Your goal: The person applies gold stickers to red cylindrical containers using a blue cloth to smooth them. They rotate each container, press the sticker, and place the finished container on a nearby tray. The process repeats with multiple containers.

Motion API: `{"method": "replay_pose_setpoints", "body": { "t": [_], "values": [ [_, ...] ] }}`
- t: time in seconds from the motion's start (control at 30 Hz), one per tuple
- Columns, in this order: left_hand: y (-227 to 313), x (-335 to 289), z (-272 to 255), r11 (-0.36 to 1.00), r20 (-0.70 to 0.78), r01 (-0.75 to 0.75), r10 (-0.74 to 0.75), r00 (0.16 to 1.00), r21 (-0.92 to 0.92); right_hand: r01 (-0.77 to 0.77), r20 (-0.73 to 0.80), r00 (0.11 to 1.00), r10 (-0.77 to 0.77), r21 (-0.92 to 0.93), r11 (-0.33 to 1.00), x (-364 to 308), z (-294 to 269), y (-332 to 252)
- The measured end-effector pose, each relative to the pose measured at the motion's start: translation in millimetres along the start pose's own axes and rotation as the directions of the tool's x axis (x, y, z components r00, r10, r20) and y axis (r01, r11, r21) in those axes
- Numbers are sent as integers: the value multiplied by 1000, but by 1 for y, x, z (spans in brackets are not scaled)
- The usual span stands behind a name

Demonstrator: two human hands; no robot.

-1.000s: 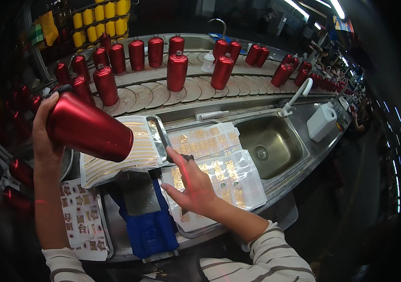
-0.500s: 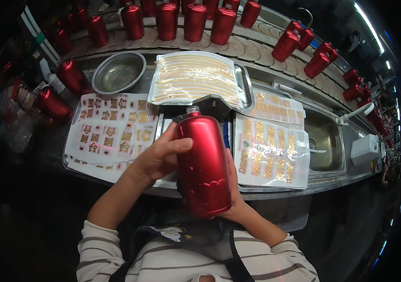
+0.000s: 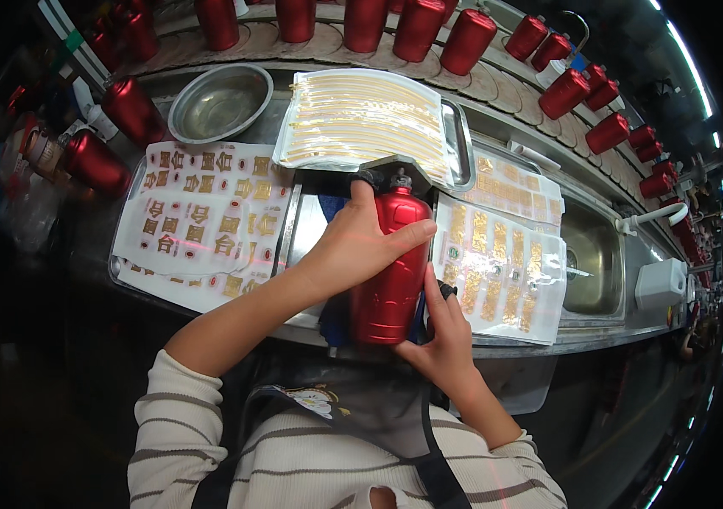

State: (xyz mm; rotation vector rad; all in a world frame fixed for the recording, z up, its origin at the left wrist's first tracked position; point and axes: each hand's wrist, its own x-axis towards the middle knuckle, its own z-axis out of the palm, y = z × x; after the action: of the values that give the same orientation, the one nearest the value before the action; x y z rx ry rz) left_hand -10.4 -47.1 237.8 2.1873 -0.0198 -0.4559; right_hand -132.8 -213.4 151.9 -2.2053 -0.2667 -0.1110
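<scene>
Between my two hands is a glossy red bottle [image 3: 388, 305] with a clear, narrow neck and raised relief on its face. My left hand [image 3: 368, 242] grips it around the upper part, thumb across the front below the neck. Lower down on the right side, my right hand [image 3: 448, 343] holds it near the base, with a dark cover on one finger. Blue cloth [image 3: 335, 318] shows beside the bottle. Just beyond the neck lies a stack of sheets with thin gold strips [image 3: 361, 119], on a metal tray [image 3: 463, 144].
Gold decal sheets lie left [image 3: 209, 204] and right [image 3: 497, 271] of the bottle. A metal basin [image 3: 221, 102] stands at the back left. Red bottles ride a slatted conveyor [image 3: 293, 47] behind. On the right are a sink [image 3: 589, 293] and white jug [image 3: 662, 273].
The bottle has moved away from my body and turned, showing its relief. My left hand has shifted farther over its top. Bottles on the conveyor have changed place.
</scene>
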Motion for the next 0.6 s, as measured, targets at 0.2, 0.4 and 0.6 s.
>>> {"method": "replay_pose_setpoints", "body": {
  "t": [0.2, 0.4, 0.6],
  "values": [
    [-35, -18, 13, 944, 55, -182, 204, 977, -275, 15, 0, 1000, -15, -20, 1000, 2, -3, 6],
    [-44, -14, 18, 840, 91, -223, 305, 948, -495, 84, -67, 995, -75, 145, 986, 1, 5, 16],
    [-65, -11, -66, 940, -8, -201, 207, 978, -277, -87, 176, 983, 51, 202, 976, 26, -20, 7]
  ]
}}
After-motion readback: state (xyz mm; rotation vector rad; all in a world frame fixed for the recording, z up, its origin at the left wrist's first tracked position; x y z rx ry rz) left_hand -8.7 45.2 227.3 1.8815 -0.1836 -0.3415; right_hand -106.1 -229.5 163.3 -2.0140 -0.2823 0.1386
